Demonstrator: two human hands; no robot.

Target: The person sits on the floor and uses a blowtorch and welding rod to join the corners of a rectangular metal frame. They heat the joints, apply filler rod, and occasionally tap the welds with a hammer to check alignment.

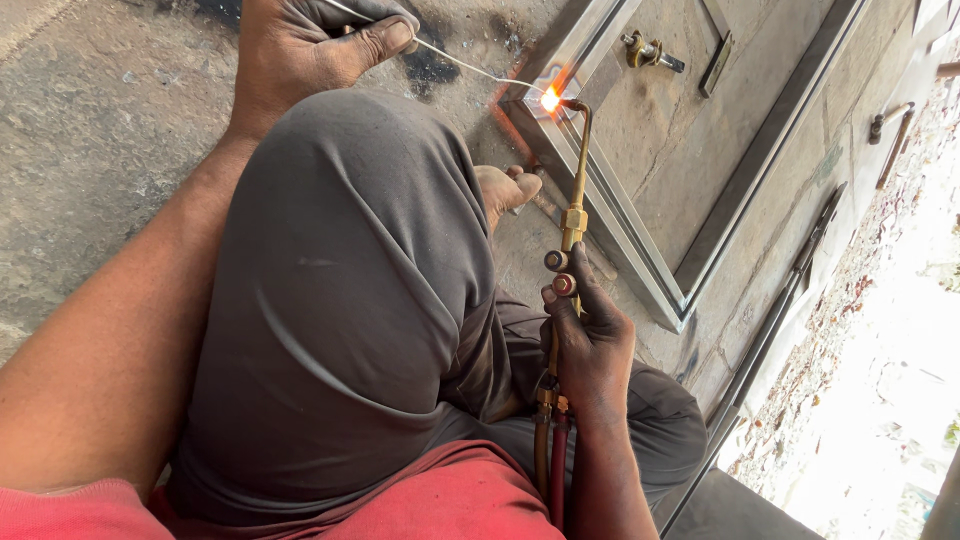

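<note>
My bent knee (350,290) in grey trousers fills the middle of the frame and blocks most of the view, so my left forearm runs up behind it along the left side. Under everything is the rough concrete floor (100,130), taking the whole upper left. The metal frame (640,240) lies flat on it at upper right, a rectangular thing with a bolt latch (652,50) near the top edge, and a couple of loose steel bars (780,320) run along its right side toward the bright doorway.

My toes (508,188) poke out past the knee, right at the frame's edge, just left of the torch.

Right hand (590,345), lower centre, is wrapped closed around the torch (572,215) handle, thumb up by the valve knobs. Two hoses (550,450), one red, drop from it toward the bottom edge. The brass neck climbs up to the frame's corner, where the flame (550,98) glows orange.

Left hand (320,40), top of the frame, is pinched shut on the filler rod (470,65), a thin wire that slants right and down so its tip sits at the flame.
</note>
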